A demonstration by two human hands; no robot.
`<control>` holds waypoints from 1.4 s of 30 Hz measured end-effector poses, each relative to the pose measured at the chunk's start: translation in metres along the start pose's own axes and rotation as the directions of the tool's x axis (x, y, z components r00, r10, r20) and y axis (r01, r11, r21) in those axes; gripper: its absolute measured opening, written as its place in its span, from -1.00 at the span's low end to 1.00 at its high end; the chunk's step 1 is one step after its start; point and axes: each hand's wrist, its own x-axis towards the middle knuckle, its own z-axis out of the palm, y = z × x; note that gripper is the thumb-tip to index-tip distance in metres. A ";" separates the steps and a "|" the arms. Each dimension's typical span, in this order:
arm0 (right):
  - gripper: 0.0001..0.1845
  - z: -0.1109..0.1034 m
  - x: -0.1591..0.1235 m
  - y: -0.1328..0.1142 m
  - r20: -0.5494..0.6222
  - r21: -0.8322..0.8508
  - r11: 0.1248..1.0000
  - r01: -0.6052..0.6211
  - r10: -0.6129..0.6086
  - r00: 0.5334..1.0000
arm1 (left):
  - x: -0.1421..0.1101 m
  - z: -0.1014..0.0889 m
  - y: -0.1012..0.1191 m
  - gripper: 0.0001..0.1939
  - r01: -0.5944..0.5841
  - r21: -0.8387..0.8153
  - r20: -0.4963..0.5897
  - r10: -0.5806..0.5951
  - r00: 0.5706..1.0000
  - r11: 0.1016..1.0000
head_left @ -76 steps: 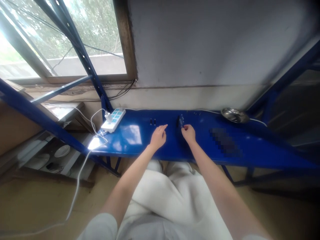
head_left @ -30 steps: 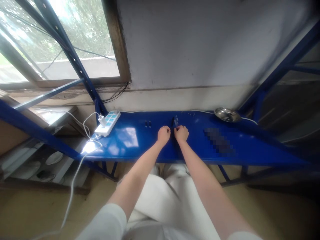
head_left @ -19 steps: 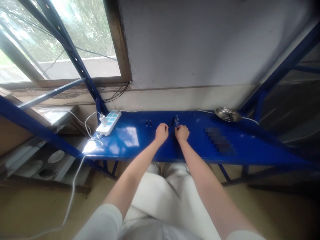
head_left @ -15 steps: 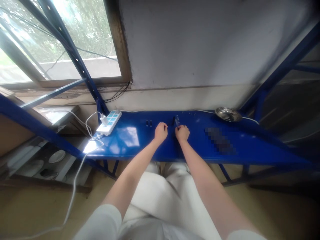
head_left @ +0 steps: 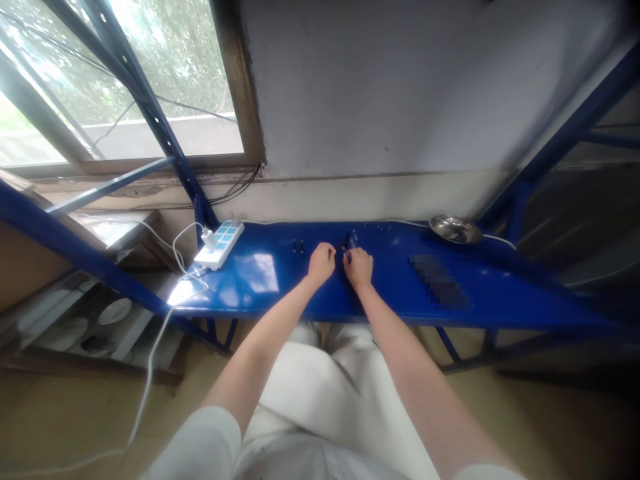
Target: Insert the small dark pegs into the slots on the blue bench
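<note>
My left hand [head_left: 321, 264] is closed in a pinch over the blue table, with a small dark piece just showing at its fingertips. Beside it, a short gap to the right, my right hand [head_left: 359, 268] is closed too, its fingertips around something too small to name. Just beyond the right fingers lie a black stick-like piece [head_left: 347, 239] and a little group of clear small parts [head_left: 355, 237]. Two short dark cylinders with light ends, a left one [head_left: 295, 247] and a right one [head_left: 302, 247], sit left of my left hand.
A white power strip [head_left: 221, 244] with a plug and cord lies at the table's left end. At the back right stands a shiny metal bowl [head_left: 455, 229]. A pixelated dark patch [head_left: 441, 281] covers something on the right. Tiny bits [head_left: 383, 228] lie near the back edge.
My right hand has moved slightly left, closer to my left hand and away from the clear small parts. My left hand has stayed almost still.
</note>
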 end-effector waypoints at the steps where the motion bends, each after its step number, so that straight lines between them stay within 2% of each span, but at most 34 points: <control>1: -0.75 0.000 0.000 0.000 0.002 0.003 1.000 0.005 -0.005 1.000 | 0.000 0.000 0.000 -0.89 0.002 0.002 0.000 -0.002 1.000 1.000; 13: -0.75 -0.003 0.000 -0.002 0.092 -0.025 0.995 -0.097 0.099 0.991 | -0.001 -0.002 -0.001 -0.89 -0.029 -0.008 0.035 0.029 0.999 1.000; 23: -0.74 -0.004 -0.001 -0.001 0.082 0.014 1.000 -0.021 0.019 0.996 | 0.001 -0.004 0.002 -0.88 -0.049 -0.026 -0.006 0.049 0.999 0.998; 28: -0.75 -0.004 -0.001 -0.001 0.075 0.041 0.999 -0.006 0.003 0.997 | -0.002 -0.005 0.004 -0.74 -0.087 -0.033 0.017 0.088 0.996 0.996; 35: -0.73 -0.003 0.000 0.000 0.085 0.049 0.999 -0.007 0.003 0.996 | -0.009 -0.005 0.005 -0.48 -0.138 0.068 0.147 0.127 0.981 0.988; 42: -0.73 -0.006 0.000 -0.003 0.090 0.063 0.998 -0.024 0.018 0.996 | -0.011 -0.005 0.002 -0.40 -0.183 0.063 0.198 0.167 0.966 0.981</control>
